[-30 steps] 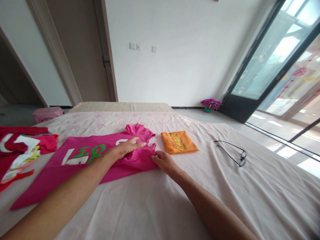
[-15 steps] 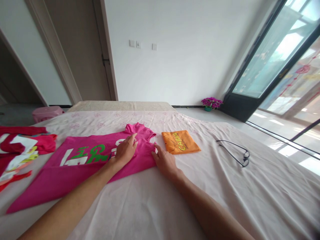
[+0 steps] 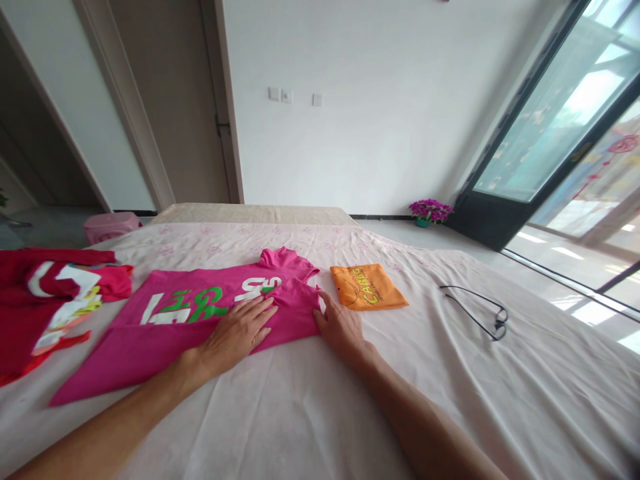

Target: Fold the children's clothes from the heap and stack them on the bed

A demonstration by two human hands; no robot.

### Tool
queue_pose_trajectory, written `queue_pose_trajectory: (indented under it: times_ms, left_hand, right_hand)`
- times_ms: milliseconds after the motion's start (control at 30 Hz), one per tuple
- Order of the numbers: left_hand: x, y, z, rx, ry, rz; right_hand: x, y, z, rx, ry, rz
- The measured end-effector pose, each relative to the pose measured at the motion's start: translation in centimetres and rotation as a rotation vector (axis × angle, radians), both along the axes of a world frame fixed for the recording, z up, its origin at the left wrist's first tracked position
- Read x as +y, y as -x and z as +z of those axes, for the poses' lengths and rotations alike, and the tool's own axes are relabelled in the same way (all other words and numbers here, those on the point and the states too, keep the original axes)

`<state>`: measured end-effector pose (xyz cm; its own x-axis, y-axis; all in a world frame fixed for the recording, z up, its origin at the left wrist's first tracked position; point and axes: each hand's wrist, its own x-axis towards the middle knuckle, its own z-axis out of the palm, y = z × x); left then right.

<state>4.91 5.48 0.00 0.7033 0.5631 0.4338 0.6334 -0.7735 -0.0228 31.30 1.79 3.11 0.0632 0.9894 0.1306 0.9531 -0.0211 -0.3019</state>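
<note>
So, the pink shirt [image 3: 150, 353] is lying on the pale sheet [image 3: 300, 413], right in front of the person, print side up with white and green lettering. Its near side is folded over, and the fold edge cuts across the print, with a sleeve poking out on the far side. The left hand [image 3: 237, 333] is palm down on it, and that grip is pretty relaxed: fingers a bit spread, lying over the fabric and not pinching anything that I can see. The right hand [image 3: 343, 327] is at the shirt's right end, thumb and fingertips against the edge. Can't tell if that grip is actually pinching the cloth or just touching it.

Just past the right hand there's an orange garment [image 3: 370, 287] folded into a neat little block, yellow lettering on top. Farther right, black glasses [image 3: 501, 325] sit with their arms open. Over on the left, a loose pile of red clothes [image 3: 23, 300] is near the shirt, with white and yellow bits showing. Way back are a pink stool [image 3: 111, 227] and some purple flowers [image 3: 431, 210] in a green pot [image 3: 423, 223].
</note>
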Motion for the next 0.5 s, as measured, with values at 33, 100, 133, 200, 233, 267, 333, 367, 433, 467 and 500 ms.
queue_pose_trajectory:
  times_ms: [33,100,133,200,233,267,333,367,433,467,500]
  left_hand:
    - [0.3,0.3,0.0,0.033,0.0,0.013]
    - [0.6,1.0,0.2,0.085,0.01,0.032]
    - [0.6,1.4,0.4,0.097,0.017,0.038]
    - [0.5,2.5,0.8,0.085,0.041,0.055]
    - [0.3,3.2,0.8,0.064,0.059,0.074]
    - [0.2,4.0,0.9,0.035,0.078,0.107]
    - [-0.1,6.1,0.9,-0.026,0.115,0.208]
    - [-0.2,7.2,0.9,-0.051,0.13,0.262]
    - [-0.2,9.7,0.9,-0.078,0.144,0.344]
    - [-0.2,11.0,0.9,-0.078,0.145,0.372]
    - [-0.2,12.3,0.9,-0.073,0.143,0.401]
  right_hand:
    - [-0.2,0.1,0.1,-0.011,0.005,-0.008]
    - [-0.5,0.1,0.2,-0.035,0.011,-0.016]
    - [-0.6,0.0,0.3,-0.049,0.006,-0.011]
    - [-0.7,-0.3,0.5,-0.087,-0.034,0.017]
    - [-0.7,-0.5,0.8,-0.111,-0.067,0.032]
    - [-0.5,-0.6,1.1,-0.135,-0.103,0.044]
    - [0.3,-0.6,2.0,-0.176,-0.157,0.053]
    - [0.9,-0.3,2.4,-0.188,-0.168,0.057]
    - [2.4,0.8,3.1,-0.195,-0.173,0.065]
    - [3.3,1.5,3.3,-0.194,-0.17,0.07]
    - [4.2,2.2,3.4,-0.191,-0.167,0.073]
